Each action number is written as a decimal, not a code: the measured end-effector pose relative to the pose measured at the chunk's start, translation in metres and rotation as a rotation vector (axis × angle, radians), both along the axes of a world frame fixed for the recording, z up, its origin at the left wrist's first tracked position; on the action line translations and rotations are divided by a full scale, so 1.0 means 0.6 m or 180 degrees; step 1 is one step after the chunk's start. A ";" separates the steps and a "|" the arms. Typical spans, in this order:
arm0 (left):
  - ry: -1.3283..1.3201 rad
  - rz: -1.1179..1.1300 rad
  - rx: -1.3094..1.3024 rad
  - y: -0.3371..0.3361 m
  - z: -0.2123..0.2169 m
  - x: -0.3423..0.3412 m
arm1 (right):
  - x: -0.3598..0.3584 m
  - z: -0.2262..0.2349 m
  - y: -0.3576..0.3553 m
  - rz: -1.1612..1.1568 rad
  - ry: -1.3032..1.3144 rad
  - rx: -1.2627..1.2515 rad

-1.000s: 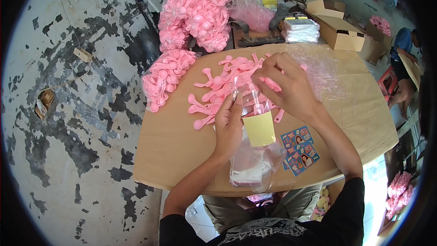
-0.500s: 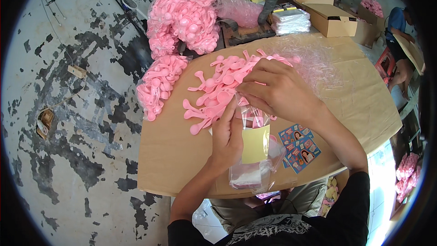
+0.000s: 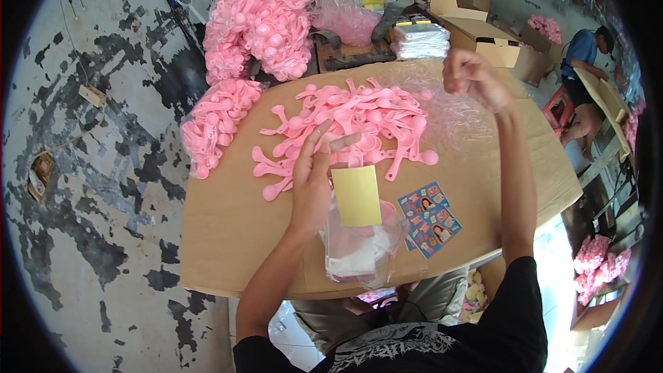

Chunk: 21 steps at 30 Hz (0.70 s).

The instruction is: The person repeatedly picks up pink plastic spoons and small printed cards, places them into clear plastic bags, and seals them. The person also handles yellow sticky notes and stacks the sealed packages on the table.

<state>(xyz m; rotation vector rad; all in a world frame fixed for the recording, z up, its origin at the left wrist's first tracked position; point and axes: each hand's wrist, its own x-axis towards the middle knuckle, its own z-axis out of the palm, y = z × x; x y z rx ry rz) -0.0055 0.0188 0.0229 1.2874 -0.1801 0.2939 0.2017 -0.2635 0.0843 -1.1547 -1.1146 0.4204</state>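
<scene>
My left hand [image 3: 311, 186] is over the near middle of the table, two fingers stretched out. Its grip, partly hidden, is on a clear plastic bag with a yellow card [image 3: 356, 197] in it. Beneath lies a stack of clear plastic bags [image 3: 352, 262]. My right hand [image 3: 475, 81] is raised at the far right with its fingers curled, above a tangle of clear plastic strips [image 3: 459, 121]. Whatever it may hold is too small to see. Pink plastic spoons [image 3: 366, 114] lie heaped beyond my left hand. Blue printed cards [image 3: 431, 224] lie right of the bags.
Big bags of pink spoons [image 3: 273, 27] stand at the far left of the brown-covered table [image 3: 235, 235]. Behind it are a pile of packed clear bags [image 3: 420, 41] and cardboard boxes [image 3: 480, 38]. A person in blue [image 3: 583, 52] sits at the far right.
My right hand has left the bag's top and swung up and right over the plastic strips. My left hand has risen slightly with the bag and yellow card. The view has shifted.
</scene>
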 end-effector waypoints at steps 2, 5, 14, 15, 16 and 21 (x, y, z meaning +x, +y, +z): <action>-0.0024 0.0060 0.0141 -0.004 0.004 -0.001 | 0.050 -0.109 -0.016 -0.1638 -0.1304 -0.0702; -0.0092 0.0106 0.0105 0.003 -0.009 0.003 | 0.014 -0.095 0.046 -0.2911 -0.1733 -0.0798; -0.0177 0.0108 0.0487 -0.007 -0.008 -0.007 | -0.209 0.004 0.134 -0.2158 -0.3517 -0.0499; -0.0231 0.0113 0.0478 -0.012 -0.008 -0.009 | -0.215 0.000 0.141 -0.2362 -0.3691 -0.0585; -0.0299 0.0095 0.0465 -0.017 -0.007 -0.009 | -0.217 -0.002 0.141 -0.2588 -0.3874 -0.0686; -0.0360 0.0252 0.0859 -0.017 -0.021 -0.003 | -0.184 -0.019 0.131 -0.2486 -0.3774 -0.0882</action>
